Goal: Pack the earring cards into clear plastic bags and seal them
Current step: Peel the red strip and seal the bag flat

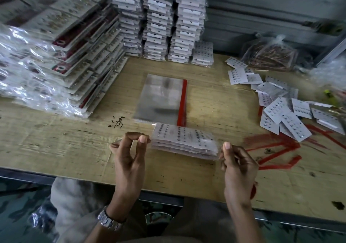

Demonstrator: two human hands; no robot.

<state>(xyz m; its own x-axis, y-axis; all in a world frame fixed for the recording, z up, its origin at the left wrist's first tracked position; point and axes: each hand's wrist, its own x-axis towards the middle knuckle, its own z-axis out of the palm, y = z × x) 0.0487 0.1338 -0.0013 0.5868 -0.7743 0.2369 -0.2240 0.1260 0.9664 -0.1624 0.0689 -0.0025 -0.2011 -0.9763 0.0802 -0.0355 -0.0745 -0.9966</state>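
Holding: the left hand (pixel 129 154) and the right hand (pixel 238 166) have a bagged stack of earring cards (pixel 184 141) between them, over the near part of the surface (pixel 56 141).
Left hand: its thumb and curled forefinger pinch the clear plastic at the stack's left end, and the other fingers are bent behind them. A metal wristwatch (pixel 110 221) sits on the wrist.
Right hand: its thumb points up and its fingers are curled, pinching the plastic at the stack's right end.
Held stack: several white cards dotted with small earrings lie slightly fanned inside one clear bag, long side running left to right.
Clear bags: a pile of empty bags (pixel 161 100) with a red strip along its right edge lies flat just beyond the held stack. It is blurred.
Loose cards: unbagged earring cards (pixel 280 109) lie scattered and overlapping at the right.
Packed stacks: tall columns of packed cards (pixel 159 22) stand at the back centre, and slanting rows of larger bagged cards (pixel 56 46) fill the left.
Back right: a clear sack of copper-coloured pieces (pixel 271 54), too blurred to identify.
Surface marks: red strokes (pixel 277 147) beside the right hand.
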